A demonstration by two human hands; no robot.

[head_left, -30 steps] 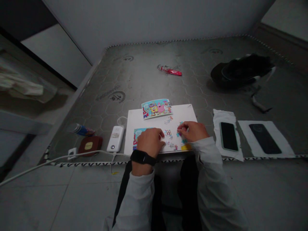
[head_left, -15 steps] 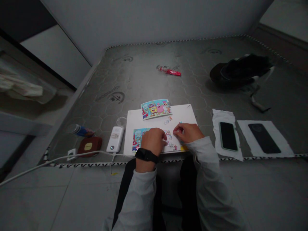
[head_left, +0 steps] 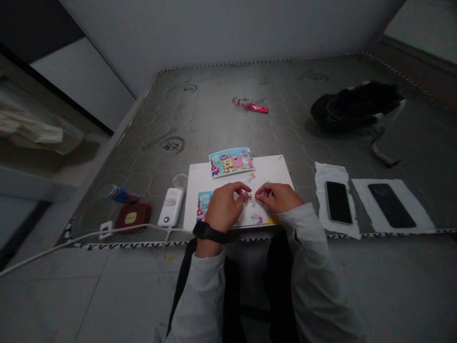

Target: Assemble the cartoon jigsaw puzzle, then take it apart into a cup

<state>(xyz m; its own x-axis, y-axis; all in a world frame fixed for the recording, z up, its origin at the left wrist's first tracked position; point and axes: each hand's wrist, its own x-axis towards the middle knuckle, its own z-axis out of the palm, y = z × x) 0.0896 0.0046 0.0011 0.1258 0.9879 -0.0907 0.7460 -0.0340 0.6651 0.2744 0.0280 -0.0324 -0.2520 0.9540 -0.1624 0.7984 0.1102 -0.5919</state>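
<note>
A white board lies at the near edge of the mattress, with a cartoon picture card across its far side. My left hand, wearing a black wristband, covers part of a cartoon puzzle. Its thumb and forefinger curl together at a small puzzle piece. Just right of that piece, my right hand is closed in a pinch; whatever is in its fingertips is too small to make out. Loose puzzle pieces lie nearer me, and others beyond the hands.
Left of the board are a white power bank with a cable, a brown case and a blue tube. Two phones rest on white paper at right. A dark cap and a red-handled item lie farther back.
My left hand has turned and its fingertips have moved forward to the small piece, with the wrist shifting left. My right hand has shifted slightly left, bringing the fingertips closer together.
</note>
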